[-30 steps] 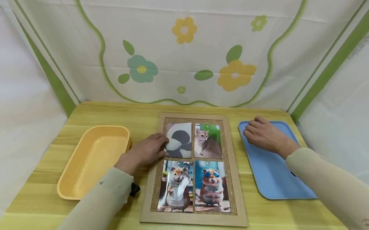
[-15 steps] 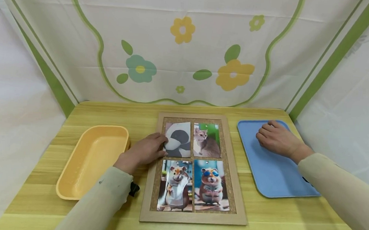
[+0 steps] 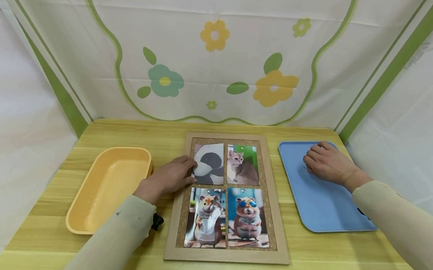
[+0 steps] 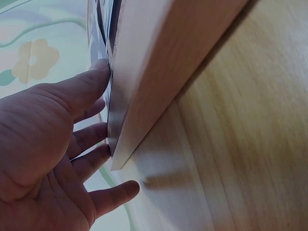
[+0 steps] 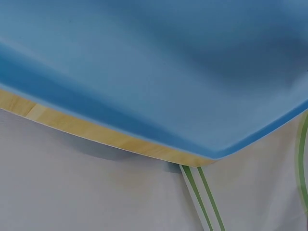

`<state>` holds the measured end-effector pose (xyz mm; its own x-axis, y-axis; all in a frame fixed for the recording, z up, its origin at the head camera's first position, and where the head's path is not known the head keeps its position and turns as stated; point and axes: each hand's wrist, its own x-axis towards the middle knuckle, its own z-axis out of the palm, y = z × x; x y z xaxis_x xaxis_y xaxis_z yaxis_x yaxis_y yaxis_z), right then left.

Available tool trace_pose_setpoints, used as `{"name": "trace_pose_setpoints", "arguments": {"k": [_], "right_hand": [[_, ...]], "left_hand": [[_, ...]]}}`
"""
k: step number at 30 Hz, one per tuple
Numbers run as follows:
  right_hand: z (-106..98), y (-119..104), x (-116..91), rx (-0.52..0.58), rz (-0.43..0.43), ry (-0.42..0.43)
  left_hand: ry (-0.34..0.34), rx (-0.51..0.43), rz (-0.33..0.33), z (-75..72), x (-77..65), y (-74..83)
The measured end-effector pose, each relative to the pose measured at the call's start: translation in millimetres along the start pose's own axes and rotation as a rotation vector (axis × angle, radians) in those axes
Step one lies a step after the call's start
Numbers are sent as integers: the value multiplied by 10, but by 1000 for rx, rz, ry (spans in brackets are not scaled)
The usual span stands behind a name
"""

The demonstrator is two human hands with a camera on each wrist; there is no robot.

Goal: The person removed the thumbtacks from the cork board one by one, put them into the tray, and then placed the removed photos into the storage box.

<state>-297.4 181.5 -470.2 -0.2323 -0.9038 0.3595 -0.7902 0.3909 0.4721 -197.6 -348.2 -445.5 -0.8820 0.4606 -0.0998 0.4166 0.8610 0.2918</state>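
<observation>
My left hand [image 3: 171, 174] lies at the left edge of the upper-left photo [image 3: 209, 165], which shows grey and white rounded shapes. In the left wrist view, the thumb [image 4: 89, 86] and several fingertips touch the side of the cork board [image 4: 137, 96], while the little finger sticks out straight. Three more photos share the board: a cat photo [image 3: 243, 166], a hamster photo [image 3: 207, 219] and a photo of a hamster in sunglasses [image 3: 249, 219]. Over the far part of the blue tray [image 3: 325, 211] is my right hand [image 3: 328, 164], fingers bent downward; its fingertips are hidden.
To the left on the wooden table [image 3: 41, 223] stands a yellow bin [image 3: 111, 186]. A patterned curtain [image 3: 213, 75] hangs behind the table. Small pins [image 3: 243, 191] show at the tops of the cat and hamster photos.
My right hand has moved rightward, from the tray's left rim to farther over its inside. My left hand stays at the upper-left photo.
</observation>
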Motion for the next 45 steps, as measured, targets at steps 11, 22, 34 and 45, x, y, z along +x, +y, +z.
{"name": "trace_pose_setpoints", "arguments": {"k": [11,22,34,45], "right_hand": [[9,-43,30,-18,14,3],[77,-136,95,-46,79,8],[142,-328,371,-73,187,-5],[108,-609,819,29,372,-96]], "left_hand": [[-11,10,-4,-14,4,6],[-17,11,-19,-14,-3,22],[-34,17,-25,-25,40,22],[-53,12,-62,-44,50,48]]}}
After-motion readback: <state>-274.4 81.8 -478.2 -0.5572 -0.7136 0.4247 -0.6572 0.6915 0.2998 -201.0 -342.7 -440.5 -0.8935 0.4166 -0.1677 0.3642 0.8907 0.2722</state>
